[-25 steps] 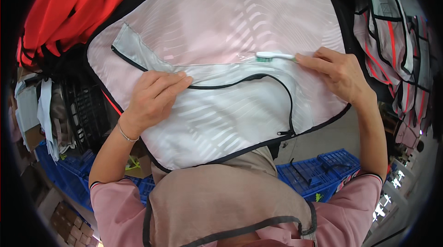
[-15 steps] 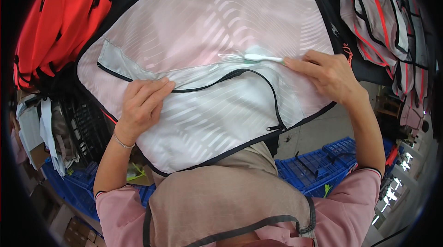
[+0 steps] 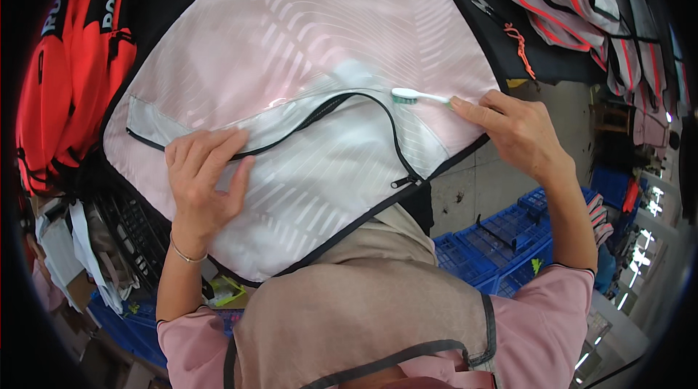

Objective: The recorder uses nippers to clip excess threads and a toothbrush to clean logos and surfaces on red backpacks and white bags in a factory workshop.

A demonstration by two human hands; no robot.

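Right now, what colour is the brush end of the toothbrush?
The toothbrush has a white head with green bristles, seen best in the head view.

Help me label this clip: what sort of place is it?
Probably a garment or bag workshop: the right hand brushes a pale zipped panel with a toothbrush, beside hanging red pieces and blue crates.

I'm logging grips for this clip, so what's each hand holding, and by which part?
The right hand holds a small white toothbrush by its handle end, bristle head on the pink-white fabric panel. The left hand grips nothing; it presses flat on the panel.
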